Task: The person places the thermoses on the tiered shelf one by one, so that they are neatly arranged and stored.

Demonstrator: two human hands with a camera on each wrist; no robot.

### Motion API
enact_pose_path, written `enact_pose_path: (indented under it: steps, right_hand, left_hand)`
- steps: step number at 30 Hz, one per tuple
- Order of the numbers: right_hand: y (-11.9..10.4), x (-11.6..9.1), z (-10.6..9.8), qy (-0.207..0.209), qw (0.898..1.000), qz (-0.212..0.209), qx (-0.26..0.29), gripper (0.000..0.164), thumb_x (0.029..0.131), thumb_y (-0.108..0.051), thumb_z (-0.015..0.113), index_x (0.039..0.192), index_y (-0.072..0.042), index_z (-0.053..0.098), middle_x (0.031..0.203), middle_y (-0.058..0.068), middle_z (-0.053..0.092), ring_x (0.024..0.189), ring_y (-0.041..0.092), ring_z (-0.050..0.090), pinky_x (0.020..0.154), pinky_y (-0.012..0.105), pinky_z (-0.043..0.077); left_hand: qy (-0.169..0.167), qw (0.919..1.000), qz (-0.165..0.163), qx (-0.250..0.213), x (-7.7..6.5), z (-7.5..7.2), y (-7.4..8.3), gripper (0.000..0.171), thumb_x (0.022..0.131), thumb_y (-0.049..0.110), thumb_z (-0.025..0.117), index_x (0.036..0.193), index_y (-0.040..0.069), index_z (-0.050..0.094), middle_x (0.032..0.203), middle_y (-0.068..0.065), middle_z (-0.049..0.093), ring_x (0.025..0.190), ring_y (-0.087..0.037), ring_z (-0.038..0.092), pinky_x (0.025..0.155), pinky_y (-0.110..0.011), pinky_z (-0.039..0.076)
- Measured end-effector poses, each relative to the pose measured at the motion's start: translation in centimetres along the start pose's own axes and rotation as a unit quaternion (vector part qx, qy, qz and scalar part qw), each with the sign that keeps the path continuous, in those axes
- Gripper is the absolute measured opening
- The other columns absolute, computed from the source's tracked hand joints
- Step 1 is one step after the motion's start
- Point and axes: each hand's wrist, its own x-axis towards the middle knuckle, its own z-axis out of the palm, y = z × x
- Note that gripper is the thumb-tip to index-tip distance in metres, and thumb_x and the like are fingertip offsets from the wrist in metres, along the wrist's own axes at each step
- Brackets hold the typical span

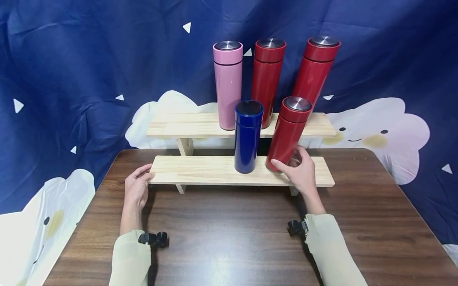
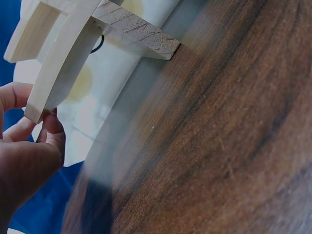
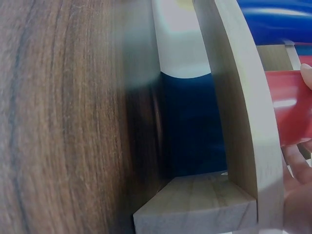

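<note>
In the head view my right hand grips a red thermos bottle low on its body, its base at the lower shelf board. Left of it on the same board stands a blue thermos bottle. My left hand pinches the left end of the lower wooden shelf, thumb and fingers on either side of the board in the left wrist view. Part of the red bottle and my right fingers appear at the right edge of the right wrist view.
On the upper shelf behind stand a pink thermos bottle and two more red ones, a middle one and a right one. The shelf rests on a brown wooden table. A blue cloth with clouds hangs behind.
</note>
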Motion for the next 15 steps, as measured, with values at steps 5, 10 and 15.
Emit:
enact_pose_path:
  steps: [5, 10, 15]
  right_hand:
    - [1.9, 0.6, 0.2, 0.001, 1.0, -0.012, 0.002, 0.068, 0.082, -0.023, 0.085, 0.14, -0.008, 0.054, 0.124, 0.012, 0.066, 0.105, 0.022, 0.065, 0.089, 0.027, 0.055]
    - [2.4, 0.6, 0.2, 0.001, 1.0, -0.018, -0.001, 0.069, 0.081, -0.027, 0.087, 0.139, -0.007, 0.055, 0.122, 0.011, 0.067, 0.103, 0.021, 0.066, 0.087, 0.026, 0.055]
    - [2.3, 0.6, 0.3, 0.001, 1.0, -0.019, -0.005, 0.071, 0.079, -0.028, 0.088, 0.138, -0.006, 0.055, 0.121, 0.012, 0.067, 0.103, 0.023, 0.066, 0.087, 0.025, 0.055]
  left_hand:
    - [-0.001, 1.0, 0.0, -0.003, 0.0, 0.0, -0.1, 0.034, 0.086, -0.02, 0.057, 0.114, -0.006, 0.069, 0.093, -0.001, 0.066, 0.093, -0.015, 0.058, 0.077, -0.018, 0.05]
    - [-0.001, 1.0, 0.002, -0.005, 0.0, -0.1, -0.2, 0.034, 0.086, -0.02, 0.057, 0.114, -0.006, 0.069, 0.092, -0.001, 0.066, 0.093, -0.015, 0.058, 0.078, -0.018, 0.05]
    - [-0.002, 1.0, 0.005, -0.004, 0.0, -0.1, -0.2, 0.034, 0.086, -0.02, 0.057, 0.114, -0.006, 0.069, 0.092, -0.001, 0.067, 0.093, -0.015, 0.059, 0.078, -0.019, 0.05]
